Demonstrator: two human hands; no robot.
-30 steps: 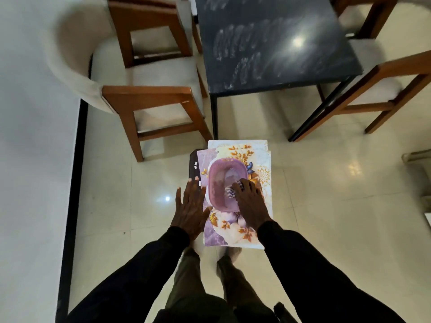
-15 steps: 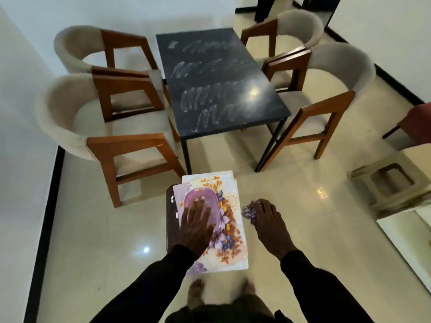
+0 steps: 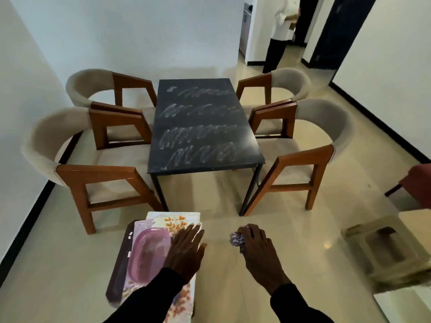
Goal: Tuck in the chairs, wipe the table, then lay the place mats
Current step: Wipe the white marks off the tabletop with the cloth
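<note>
A dark table [image 3: 203,127] with white smear marks stands ahead, two wooden chairs with beige seats on each side, such as the near left chair [image 3: 93,169] and the near right chair [image 3: 303,159]. Low in front of me lies a stack of floral place mats [image 3: 161,223] on a dark stool, with a pink plastic basin [image 3: 147,255] on top. My left hand [image 3: 186,250] hovers with straight fingers over the mats' right edge beside the basin. My right hand [image 3: 258,255] grips a crumpled patterned cloth [image 3: 236,238] to the right of the stack.
A beige plastic stool [image 3: 384,250] stands at the right, with a red chair [image 3: 417,183] behind it. A white wall runs along the left. A person [image 3: 279,31] stands in the doorway at the back right.
My right hand lifted the cloth out of the basin and moved right. My left hand crossed from the stack's left side over the basin to its right edge. My view rose toward the table.
</note>
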